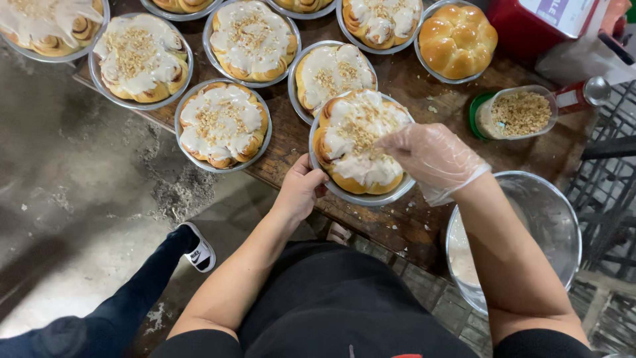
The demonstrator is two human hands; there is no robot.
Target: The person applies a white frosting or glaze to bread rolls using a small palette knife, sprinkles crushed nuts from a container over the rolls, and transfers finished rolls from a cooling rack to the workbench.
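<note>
the left hand (301, 189) is gripping the near rim of a foil pan (371, 196), fingers curled shut on its edge, holding an iced bun (358, 142) at the table (291, 136) edge. the gloved right hand (434, 159) is hovering over the bun, fingertips (391, 140) pinched together above the crumbs. a crumb cup (517, 114) is sitting beyond the glove, a steel bowl (553, 225) behind the wrist.

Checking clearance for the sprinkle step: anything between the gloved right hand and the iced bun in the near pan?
Nothing visible. The right hand in its clear glove hovers directly over the iced bun; the left hand only grips the foil pan at its near rim.
</note>
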